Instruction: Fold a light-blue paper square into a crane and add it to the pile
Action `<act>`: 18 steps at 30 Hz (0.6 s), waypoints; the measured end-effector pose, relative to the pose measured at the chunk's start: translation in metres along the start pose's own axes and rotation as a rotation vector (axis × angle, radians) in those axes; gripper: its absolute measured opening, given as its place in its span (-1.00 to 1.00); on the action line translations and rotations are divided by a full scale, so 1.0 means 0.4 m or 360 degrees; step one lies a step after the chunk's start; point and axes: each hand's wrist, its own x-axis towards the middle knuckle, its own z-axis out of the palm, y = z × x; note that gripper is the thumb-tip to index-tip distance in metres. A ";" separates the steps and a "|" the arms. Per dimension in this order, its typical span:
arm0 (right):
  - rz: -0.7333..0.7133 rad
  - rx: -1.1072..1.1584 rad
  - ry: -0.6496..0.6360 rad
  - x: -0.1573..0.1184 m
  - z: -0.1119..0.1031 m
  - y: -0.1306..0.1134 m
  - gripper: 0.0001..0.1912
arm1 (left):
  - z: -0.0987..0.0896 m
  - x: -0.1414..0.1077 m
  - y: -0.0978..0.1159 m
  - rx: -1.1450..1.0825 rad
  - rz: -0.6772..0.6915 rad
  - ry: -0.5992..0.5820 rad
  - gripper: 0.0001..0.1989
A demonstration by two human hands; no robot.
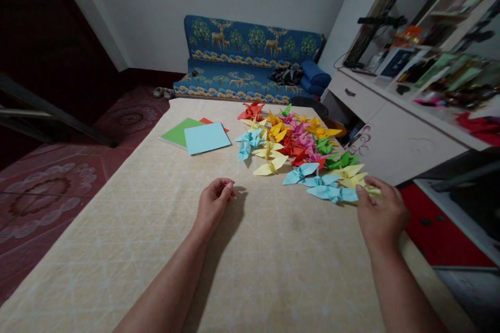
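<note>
Many folded paper cranes in red, orange, pink, green, yellow and blue lie in a group at the back right of the cloth-covered table. My right hand [383, 213] is at the group's right front corner, its thumb and fingers around the edge of a yellow crane [371, 190], beside a light blue crane [334, 194]. Over the middle of the table is my left hand [216, 197], fingers curled together, with nothing visible in them. Beyond it, a light blue paper stack [208, 138] overlaps green sheets [177, 132], and a red corner [207, 120] shows behind.
The table [117, 229] has a pale patterned cloth. A blue sofa [250, 78] with deer stands behind it. At the right is a white dresser [410, 114] crowded with items. Shoes [163, 93] rest on the red floor at the left.
</note>
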 end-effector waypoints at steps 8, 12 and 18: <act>-0.0150 0.1013 -0.0859 -0.160 0.092 -0.349 -0.76 | 0.004 0.018 -0.003 0.0192 0.0155 0.0213 -0.79; -0.0151 0.1223 -0.1253 -0.229 0.183 -0.416 -0.73 | -0.032 0.114 0.010 0.0457 0.0333 0.0272 -0.87; 0.0097 0.1233 -0.1246 -0.257 0.226 -0.384 -0.86 | -0.111 0.330 0.015 0.0976 0.0544 0.0202 -0.67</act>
